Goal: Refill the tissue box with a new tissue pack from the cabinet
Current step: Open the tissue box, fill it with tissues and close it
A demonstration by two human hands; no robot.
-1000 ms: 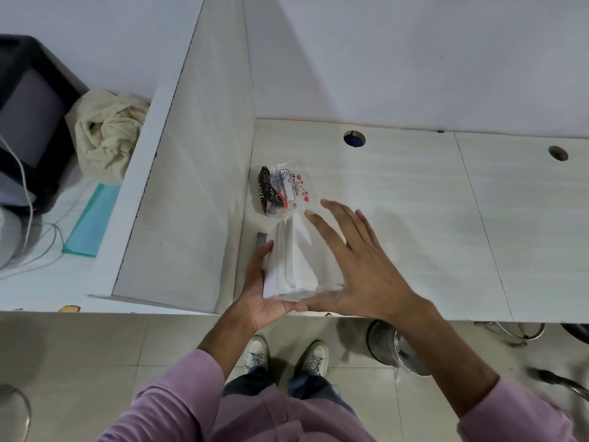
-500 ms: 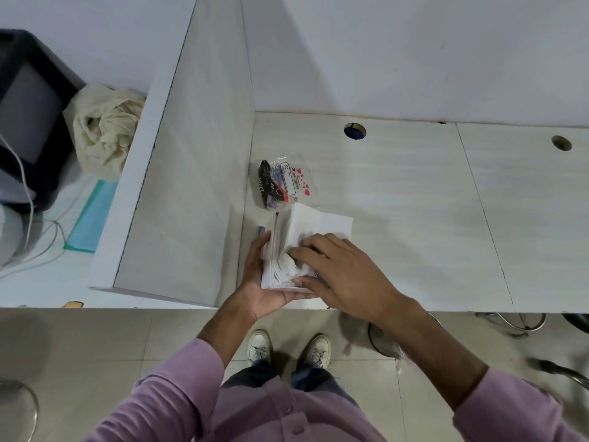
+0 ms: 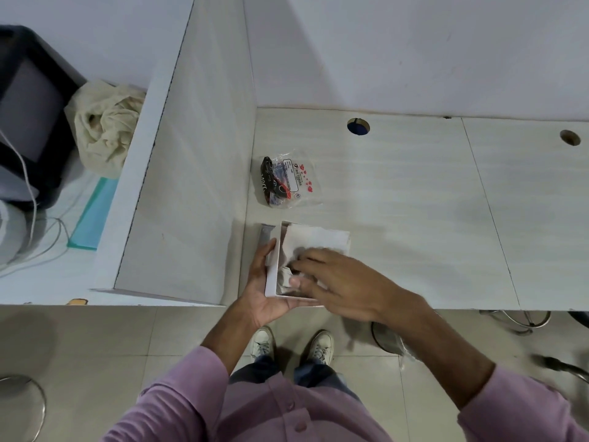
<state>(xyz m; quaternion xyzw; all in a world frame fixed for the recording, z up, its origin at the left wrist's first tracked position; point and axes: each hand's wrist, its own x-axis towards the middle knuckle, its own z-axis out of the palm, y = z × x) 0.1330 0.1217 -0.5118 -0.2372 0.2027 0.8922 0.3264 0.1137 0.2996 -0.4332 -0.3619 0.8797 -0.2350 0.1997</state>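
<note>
A white open-topped tissue box [image 3: 273, 269] stands at the desk's front edge, close to the divider. White tissues [image 3: 314, 239] fill it, and one sheet near the front is crumpled. My left hand [image 3: 263, 293] cups the box's left wall and near corner. My right hand [image 3: 338, 282] lies over the tissues with fingers curled down onto them, hiding the box's right side. An empty clear tissue wrapper [image 3: 288, 181] with red hearts and a dark label lies on the desk just behind the box.
A tall pale divider panel [image 3: 188, 173] rises left of the box. The desk [image 3: 414, 202] has two cable holes [image 3: 358, 126] at the back. Beyond the divider sit a beige cloth [image 3: 106, 126] and a monitor [image 3: 28, 113]. A bin [image 3: 387, 338] stands under the desk.
My right hand dropped from above the standing tissue stack onto it and pressed it flat into the box. The left hand kept its hold on the box's left side.
</note>
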